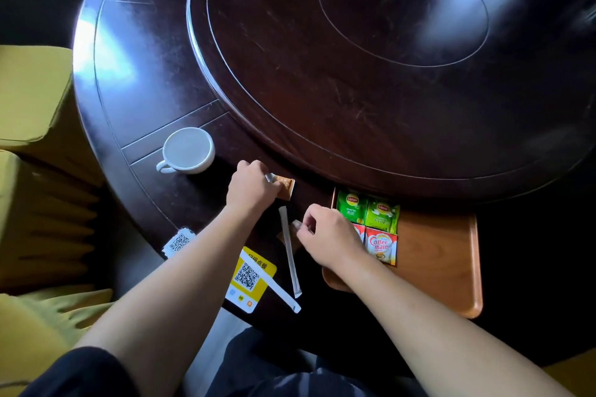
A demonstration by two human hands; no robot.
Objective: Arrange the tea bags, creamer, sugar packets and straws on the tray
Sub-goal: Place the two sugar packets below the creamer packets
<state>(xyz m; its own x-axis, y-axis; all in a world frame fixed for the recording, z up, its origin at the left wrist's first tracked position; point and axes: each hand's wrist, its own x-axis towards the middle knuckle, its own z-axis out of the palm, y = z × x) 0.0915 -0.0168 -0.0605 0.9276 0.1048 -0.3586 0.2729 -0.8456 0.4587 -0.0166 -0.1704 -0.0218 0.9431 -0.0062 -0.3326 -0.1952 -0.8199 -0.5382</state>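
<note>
An orange-brown tray (435,261) lies at the table's near right edge. At its left end sit two green tea bags (367,209) and, below them, two red-and-white creamer packets (382,245), one partly under my right hand. My left hand (250,187) is shut on a brown sugar packet (286,186) left of the tray. My right hand (325,234) pinches a second small brown packet (292,232) at the tray's left edge. Two white paper-wrapped straws lie on the table, one (289,251) between my hands and one (285,295) nearer the table edge.
A white cup (188,150) stands on the dark round table (154,106), left of my hands. A raised turntable (354,58) fills the table's middle. A yellow QR card (250,279) and a white QR sticker (179,242) lie near the edge. Yellow chairs (32,138) stand at left.
</note>
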